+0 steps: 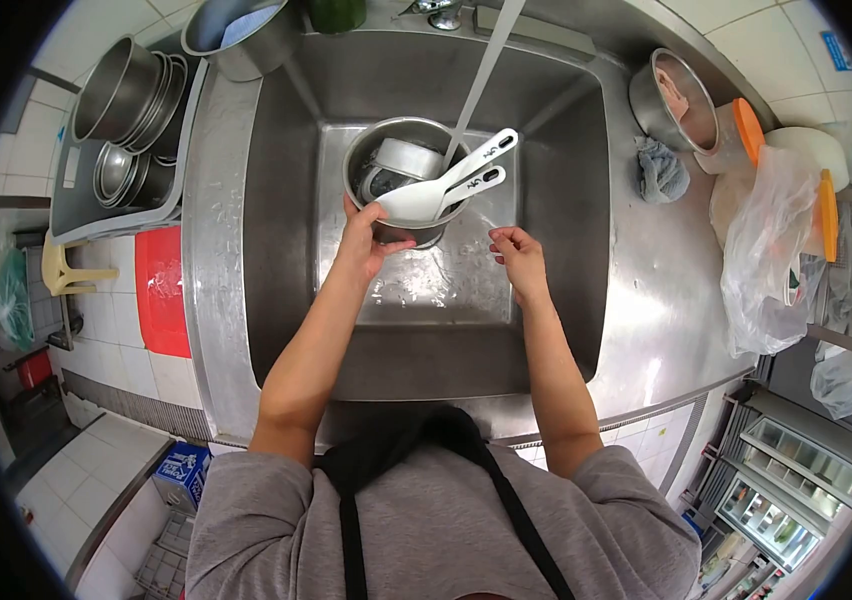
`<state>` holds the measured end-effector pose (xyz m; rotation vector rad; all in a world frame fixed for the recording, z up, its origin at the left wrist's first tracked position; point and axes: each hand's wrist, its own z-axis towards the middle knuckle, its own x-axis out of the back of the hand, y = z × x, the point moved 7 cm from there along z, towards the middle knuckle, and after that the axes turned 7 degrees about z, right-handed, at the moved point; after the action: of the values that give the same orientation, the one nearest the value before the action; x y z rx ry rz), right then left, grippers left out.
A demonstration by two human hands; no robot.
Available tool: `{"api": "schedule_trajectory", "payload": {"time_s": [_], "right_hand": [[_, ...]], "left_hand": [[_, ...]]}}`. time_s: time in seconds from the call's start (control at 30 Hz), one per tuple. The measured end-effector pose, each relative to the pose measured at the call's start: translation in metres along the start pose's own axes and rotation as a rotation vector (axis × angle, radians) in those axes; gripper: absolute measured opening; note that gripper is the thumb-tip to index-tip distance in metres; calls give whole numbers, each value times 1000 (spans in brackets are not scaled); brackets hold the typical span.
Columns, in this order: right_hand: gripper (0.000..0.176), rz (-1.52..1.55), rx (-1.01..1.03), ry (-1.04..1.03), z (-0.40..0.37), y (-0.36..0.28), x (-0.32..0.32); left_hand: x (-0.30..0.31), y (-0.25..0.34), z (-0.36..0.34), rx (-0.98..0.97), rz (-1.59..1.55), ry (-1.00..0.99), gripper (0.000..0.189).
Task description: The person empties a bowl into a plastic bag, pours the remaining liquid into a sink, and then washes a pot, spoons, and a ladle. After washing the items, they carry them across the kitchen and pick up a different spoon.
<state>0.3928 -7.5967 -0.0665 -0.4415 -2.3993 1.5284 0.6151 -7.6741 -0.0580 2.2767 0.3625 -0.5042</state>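
A round steel pot (358, 150) stands in the sink, under a stream of water. Inside it are a smaller metal container (408, 158) and two white plastic spoons, the larger spoon (456, 178) and the smaller spoon (476, 186), their handles sticking out over the right rim. At the near left side of the pot, my left hand (366, 240) is closed on its rim and wall, fingertips close to the larger spoon's bowl. My right hand (521, 265) hovers over the sink, right of the pot, fingers curled together. Whatever they hold, if anything, is too small to make out.
Steel sink walls (426, 360) surround the work. Stacked pots fill a grey crate (121, 225) at left. A steel pot (236, 65) stands behind the left corner. On the right counter lie a grey cloth (661, 170), a steel bowl (646, 100) and plastic bags (771, 260).
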Motion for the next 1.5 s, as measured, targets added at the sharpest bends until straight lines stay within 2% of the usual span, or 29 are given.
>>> {"api": "schedule_trajectory", "payload": {"time_s": [0.17, 0.37, 0.43, 1.37, 1.47, 1.5], "right_hand": [[15, -5, 1, -13, -1, 2, -2], [16, -55, -10, -13, 0, 6, -1], [17, -22, -1, -3, -1, 1, -1], [14, -30, -14, -18, 4, 10, -3], [15, 47, 48, 46, 12, 1, 2], [15, -24, 219, 90, 17, -25, 3]], "left_hand": [[6, -10, 0, 43, -16, -11, 66], [17, -19, 1, 47, 1, 71, 68], [14, -20, 0, 69, 0, -9, 83], [32, -34, 4, 97, -34, 50, 95], [33, -37, 5, 113, -45, 31, 94], [32, -36, 3, 110, -46, 30, 94]]}}
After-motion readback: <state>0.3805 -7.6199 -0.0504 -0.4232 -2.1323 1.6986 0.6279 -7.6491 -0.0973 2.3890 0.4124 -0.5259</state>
